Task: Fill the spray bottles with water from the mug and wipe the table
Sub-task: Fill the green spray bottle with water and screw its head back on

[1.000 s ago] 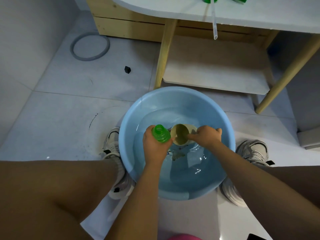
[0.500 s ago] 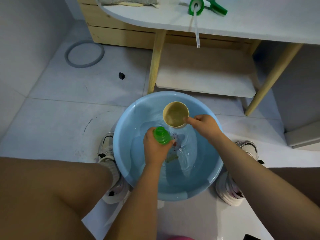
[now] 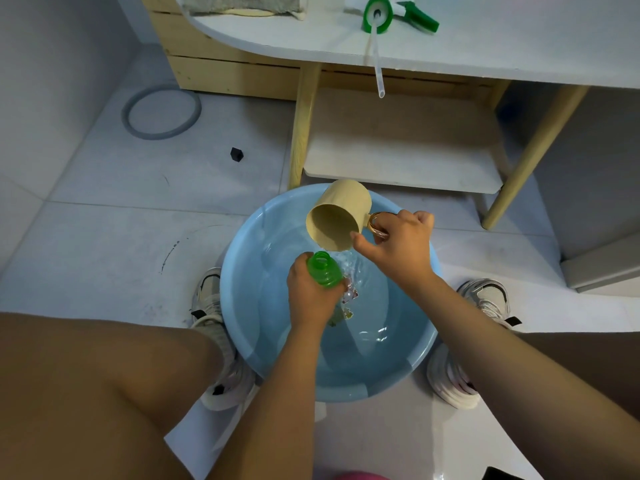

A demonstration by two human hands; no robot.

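I am on the filling step: my right hand [image 3: 398,247] hooks its fingers through the handle of the beige mug [image 3: 337,216], thumb pressed to the rim, and tips it so its mouth faces down toward the green spray bottle [image 3: 323,270]. My left hand [image 3: 311,296] is wrapped tight round that bottle's body, holding it upright over the blue basin [image 3: 242,327], which sits on the floor between my shoes with water in it. A thin stream seems to fall from the mug's lip just beside the bottle's open threaded neck, not cleanly into it, so I judge the next move calls for bringing the lip over the neck and pouring slowly, since the opening is narrow and overflow would simply run back into the basin. The green spray head [image 3: 381,15] with its dip tube lies up on the white table [image 3: 485,46], waiting to be screwed on. I can read no brand, label or writing anywhere; something patterned lies under the water, too blurred to make out
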